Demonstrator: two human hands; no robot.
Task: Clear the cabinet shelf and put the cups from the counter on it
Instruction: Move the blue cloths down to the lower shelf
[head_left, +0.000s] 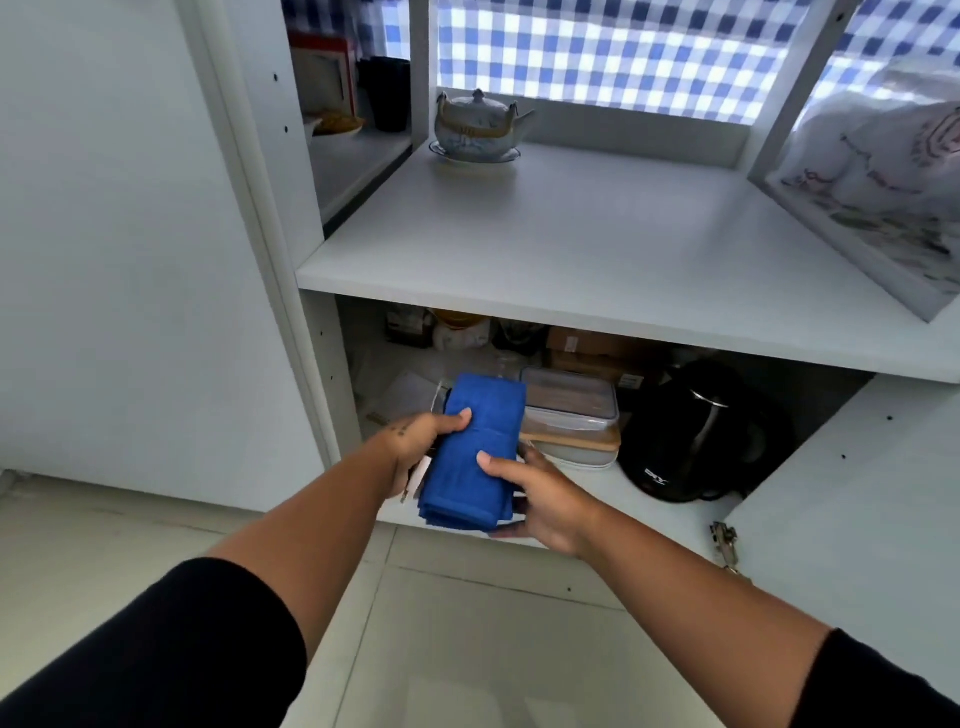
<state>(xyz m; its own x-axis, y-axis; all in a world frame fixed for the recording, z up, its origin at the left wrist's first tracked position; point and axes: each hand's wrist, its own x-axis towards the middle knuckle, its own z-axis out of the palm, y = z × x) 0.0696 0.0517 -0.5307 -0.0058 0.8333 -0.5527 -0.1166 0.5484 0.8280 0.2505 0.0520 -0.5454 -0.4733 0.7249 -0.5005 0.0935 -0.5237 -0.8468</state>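
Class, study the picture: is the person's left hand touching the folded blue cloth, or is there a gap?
Touching. The head view shows the left hand gripping the blue cloth, thumb pressed on top at its left edge.

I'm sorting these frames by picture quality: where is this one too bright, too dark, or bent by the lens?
Head view: daylight through the checked curtain blows out its white squares; the lower compartment is dim, so the black kettle loses detail and items at the back blur together; the wide lens bends the cabinet edges outward. The blue cloth, left hand and right hand are fairly sharp.
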